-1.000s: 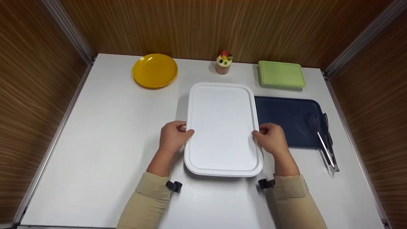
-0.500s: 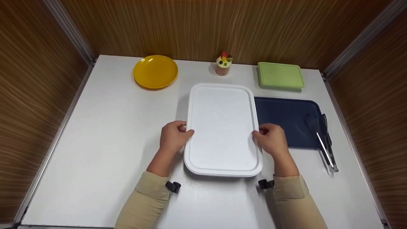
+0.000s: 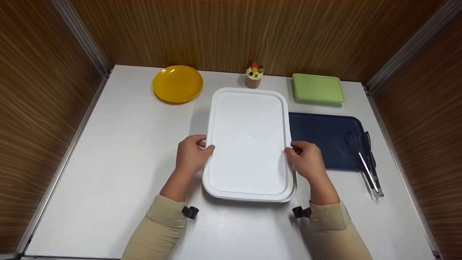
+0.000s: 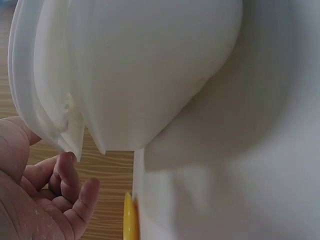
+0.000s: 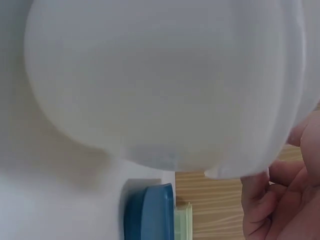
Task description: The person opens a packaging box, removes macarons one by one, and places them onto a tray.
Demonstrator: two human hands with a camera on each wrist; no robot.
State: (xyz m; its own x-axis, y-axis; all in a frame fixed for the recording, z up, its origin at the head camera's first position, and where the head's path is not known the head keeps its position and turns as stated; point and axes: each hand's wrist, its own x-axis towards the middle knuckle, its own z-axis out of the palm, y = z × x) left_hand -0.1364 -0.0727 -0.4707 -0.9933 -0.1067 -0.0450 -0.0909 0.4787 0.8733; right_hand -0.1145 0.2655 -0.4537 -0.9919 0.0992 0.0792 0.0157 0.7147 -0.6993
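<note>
A white rectangular lid (image 3: 249, 144) sits over a deep white plastic box (image 4: 160, 70). In the left wrist view a gap shows between the lid's rim and the box's rim. My left hand (image 3: 191, 153) pinches the lid's left edge, thumb on top and fingers underneath. At the opposite edge my right hand (image 3: 306, 159) pinches the lid in the same way. The box's inside is hidden beneath the lid, and in the head view only a sliver of its rim shows at the lower right.
A dark blue tray (image 3: 321, 137) lies to the right, with black-and-metal utensils (image 3: 367, 168) across its right end. Along the back stand a yellow plate (image 3: 177, 85), a fruit-topped dessert cup (image 3: 254, 77) and a green lidded box (image 3: 319, 88). Wood-grain walls enclose the table.
The lid has shifted slightly left and away from me and looks raised off the box. Both hands keep their pinch; the left moves outward with it. The view has tilted slightly.
</note>
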